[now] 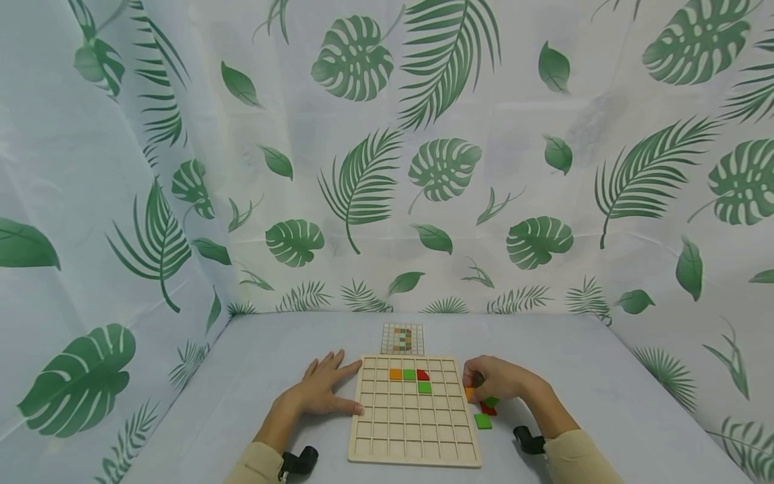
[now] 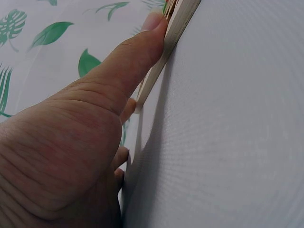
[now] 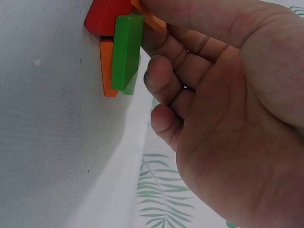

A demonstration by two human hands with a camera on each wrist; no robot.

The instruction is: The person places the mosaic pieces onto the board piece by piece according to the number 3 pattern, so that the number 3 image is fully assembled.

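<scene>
My left hand (image 1: 320, 390) lies with fingers spread at the left side of a wooden grid board (image 1: 417, 463). Its thumb (image 2: 154, 28) and index fingertip touch the board's edge. In the board's upper rows sit an orange tile (image 1: 396, 374), a green tile (image 1: 409, 374) and a red tile with a rounded corner (image 1: 422, 375), with another green tile (image 1: 425, 387) below the red one. Beside the board's right edge, my right hand (image 1: 498, 378) pinches an orange square tile (image 3: 153, 18) between thumb and fingers, which partly hide it.
Under and near the right hand lie loose tiles: a green one (image 3: 127, 52), a red one (image 3: 107, 18) and an orange one (image 3: 107, 66). Another green tile (image 1: 483, 421) lies closer to me. Behind the board is a small pattern card (image 1: 402, 339). Leaf-printed cloth (image 1: 375, 269) walls the table.
</scene>
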